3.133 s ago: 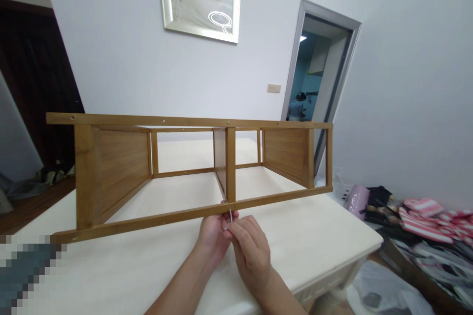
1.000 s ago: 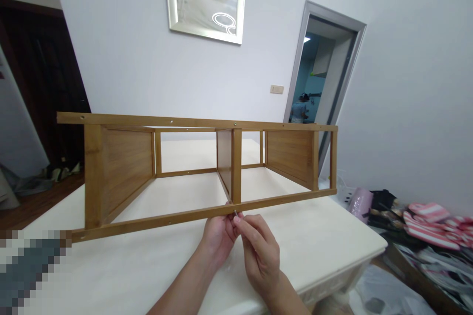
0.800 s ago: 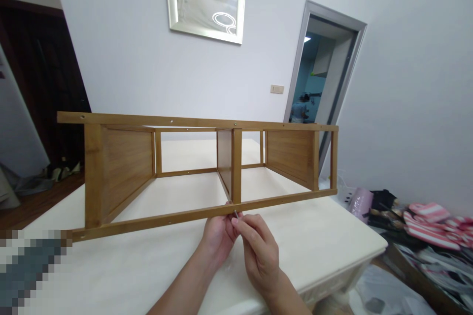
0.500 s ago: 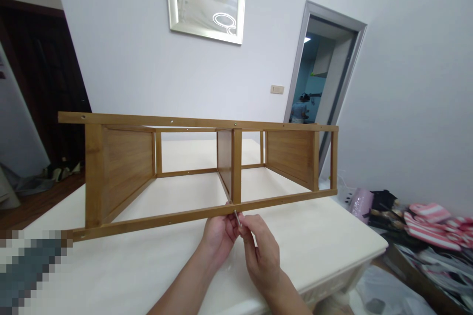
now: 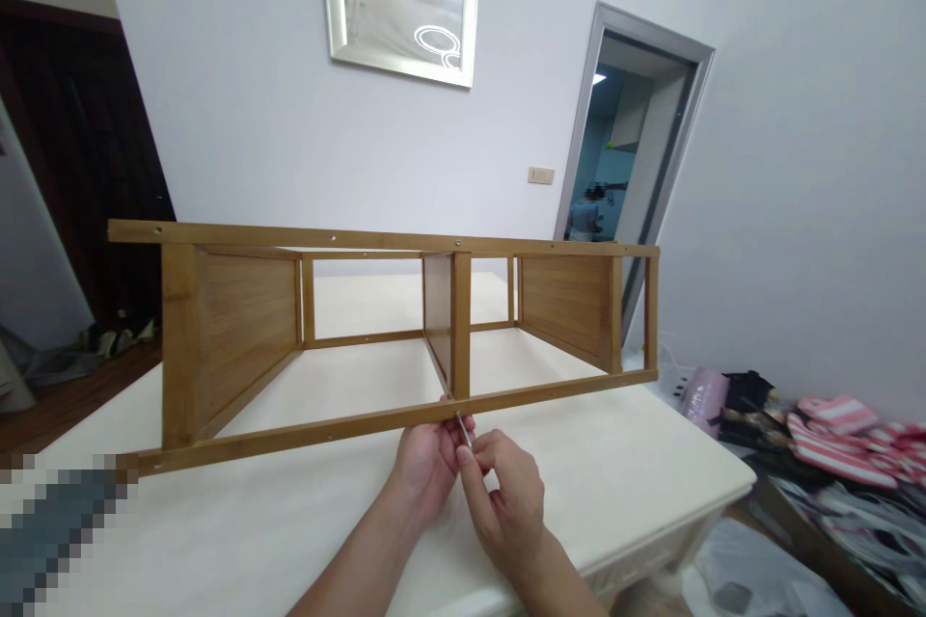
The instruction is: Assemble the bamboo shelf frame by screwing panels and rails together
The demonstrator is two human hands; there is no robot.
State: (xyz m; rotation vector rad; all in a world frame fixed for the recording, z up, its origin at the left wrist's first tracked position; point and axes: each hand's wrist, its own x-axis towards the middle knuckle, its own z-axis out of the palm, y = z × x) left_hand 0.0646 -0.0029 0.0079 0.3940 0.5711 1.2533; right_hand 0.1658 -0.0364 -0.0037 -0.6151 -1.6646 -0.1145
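A brown wooden shelf frame (image 5: 461,323) lies on its side on the cream table (image 5: 304,530), with panels set between its rails. My left hand (image 5: 426,468) is closed about the lower front rail (image 5: 391,418), right by the middle upright, with a fingertip showing above the rail. My right hand (image 5: 506,492) pinches a thin metal hex key (image 5: 464,431). The key's far end meets the rail just below the middle panel; the fastener there is too small to make out. Along the upper rail (image 5: 289,235) several small holes show.
Clothes, a pink striped fabric (image 5: 843,443) among them, are heaped right of the table. A plastic bag (image 5: 738,569) lies below. Behind stand a wall with a framed picture (image 5: 401,67) and a doorway (image 5: 608,135) with a person inside. Shoes lie at far left.
My right thumb and fingers have shifted their hold on the hex key, the thumb now lying along its near end. The left hand and the frame look unmoved; the view has shifted slightly.
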